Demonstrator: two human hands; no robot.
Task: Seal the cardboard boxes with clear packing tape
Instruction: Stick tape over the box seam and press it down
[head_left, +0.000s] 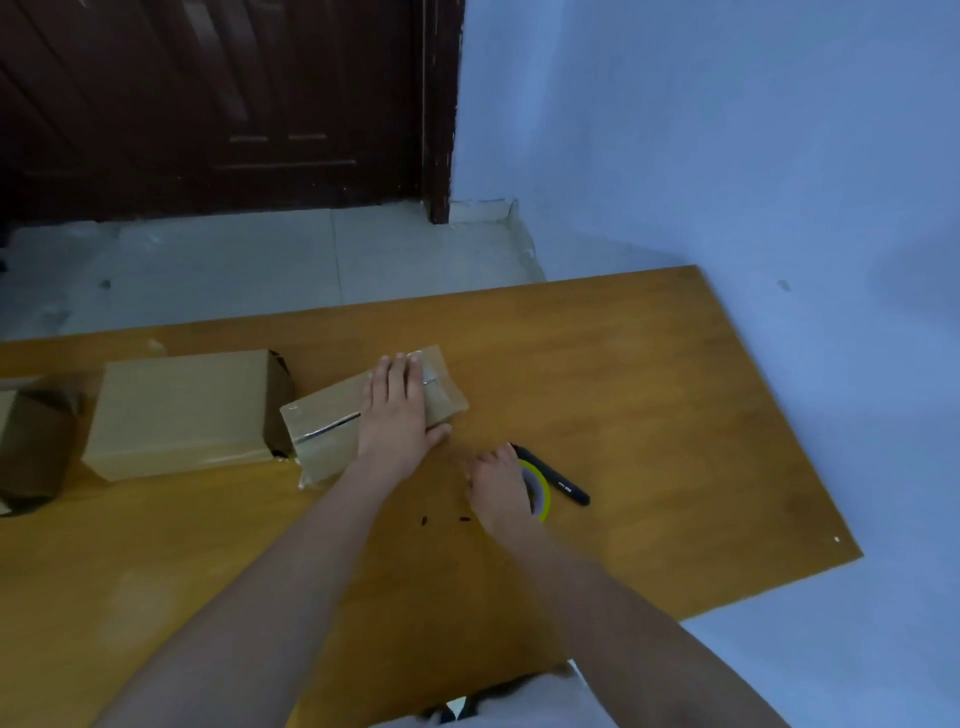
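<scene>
Left hand (397, 410) flat, pressing tape onto small box (332, 421); right hand (498, 486) apparently grips tape roll (537, 491); next, another strip.

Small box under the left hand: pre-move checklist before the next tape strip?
1. Left hand flat on small box, steadying it: ok.
2. Tape over the top seam: ok where visible; part is hidden by the hand.
3. Right hand on tape roll: ok; firm grip cannot tell.
4. Free tape end found: cannot tell.
5. Black cutter beside the roll, within reach: ok.
6. Larger box taped: cannot tell.
</scene>
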